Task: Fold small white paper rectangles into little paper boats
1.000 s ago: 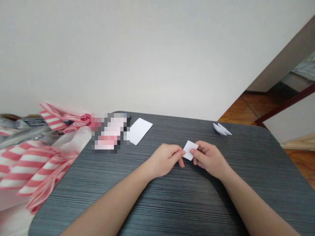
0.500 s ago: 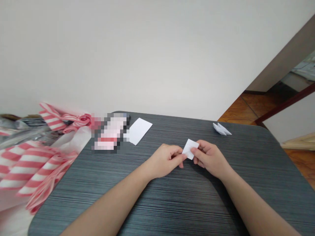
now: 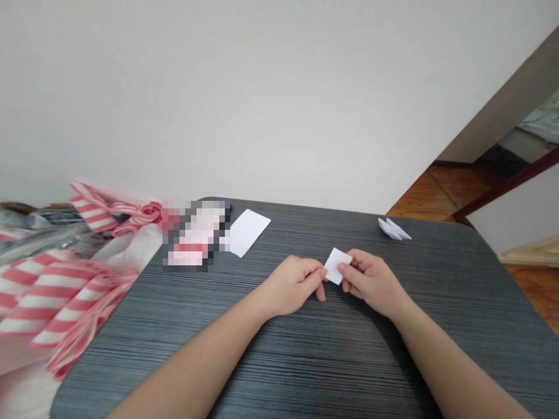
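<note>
A small folded white paper piece (image 3: 337, 265) is pinched between both of my hands just above the dark striped table (image 3: 305, 361). My left hand (image 3: 293, 285) grips its left edge with curled fingers. My right hand (image 3: 372, 281) holds its right side between thumb and fingers. Both forearms rest on the tabletop.
A flat white paper sheet (image 3: 247, 231) lies at the table's back, next to a blurred-out pink object (image 3: 196, 235). A folded white paper shape (image 3: 394, 229) sits at the far right corner. Red-and-white striped bags (image 3: 56, 291) are heaped left of the table. A white wall rises behind.
The paper piece shifted slightly between my fingers, up and then back down. My hands stayed in almost the same place.
</note>
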A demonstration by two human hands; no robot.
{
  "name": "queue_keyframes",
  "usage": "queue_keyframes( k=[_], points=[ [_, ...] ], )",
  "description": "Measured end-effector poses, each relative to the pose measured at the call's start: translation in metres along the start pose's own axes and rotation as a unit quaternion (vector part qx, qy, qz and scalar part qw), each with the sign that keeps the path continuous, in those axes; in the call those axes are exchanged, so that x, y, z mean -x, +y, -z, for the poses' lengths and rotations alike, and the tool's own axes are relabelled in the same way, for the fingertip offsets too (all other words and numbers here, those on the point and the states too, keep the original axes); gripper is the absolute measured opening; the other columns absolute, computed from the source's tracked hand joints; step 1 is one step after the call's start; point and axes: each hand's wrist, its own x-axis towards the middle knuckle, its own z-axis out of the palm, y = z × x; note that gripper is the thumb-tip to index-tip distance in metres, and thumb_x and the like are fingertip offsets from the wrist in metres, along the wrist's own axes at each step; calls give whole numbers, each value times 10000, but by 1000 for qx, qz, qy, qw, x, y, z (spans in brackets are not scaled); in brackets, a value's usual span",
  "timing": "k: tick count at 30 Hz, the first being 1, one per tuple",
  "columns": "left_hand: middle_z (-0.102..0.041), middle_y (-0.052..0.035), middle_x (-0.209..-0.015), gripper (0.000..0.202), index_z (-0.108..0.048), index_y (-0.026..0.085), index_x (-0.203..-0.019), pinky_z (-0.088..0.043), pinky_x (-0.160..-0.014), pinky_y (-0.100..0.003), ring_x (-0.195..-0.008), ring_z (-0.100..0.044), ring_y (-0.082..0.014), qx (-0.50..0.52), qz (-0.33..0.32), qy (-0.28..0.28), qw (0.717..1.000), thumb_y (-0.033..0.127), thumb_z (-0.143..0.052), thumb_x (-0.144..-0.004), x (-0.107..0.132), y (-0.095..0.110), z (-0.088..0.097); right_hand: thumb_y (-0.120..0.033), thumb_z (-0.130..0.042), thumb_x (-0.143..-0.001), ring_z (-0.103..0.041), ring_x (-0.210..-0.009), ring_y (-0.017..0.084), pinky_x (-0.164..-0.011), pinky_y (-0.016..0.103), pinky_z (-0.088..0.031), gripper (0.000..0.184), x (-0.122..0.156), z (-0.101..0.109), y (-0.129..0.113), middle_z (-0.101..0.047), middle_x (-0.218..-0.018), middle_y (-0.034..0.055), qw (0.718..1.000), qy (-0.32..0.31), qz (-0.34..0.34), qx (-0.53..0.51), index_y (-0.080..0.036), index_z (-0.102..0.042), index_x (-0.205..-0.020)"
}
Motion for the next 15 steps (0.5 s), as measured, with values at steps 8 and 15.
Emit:
queue_keyframes(
  k=[8,15],
  points=[
    [-672,11,-635,386,-699,157,-696,-332,-534,-205,-511,-475,-83,15,-5,16,1000,329,-479,-963,0,0,-1,-375,-614,-900,-402,-430,78,-409,203,-273,201,0,0,-1,-573,-555,-39,1000,2,6,7,-190,-575,-832],
    [-703,11,-639,413,-706,170,-688,-333,-529,-210,-508,-478,-92,2,9,-5,1000,300,-440,-976,-1,2,1,-387,-615,-898,-402,-420,78,-403,206,-257,214,-1,-1,1,-572,-552,-36,1000,2,7,18,-188,-579,-828]
  ],
)
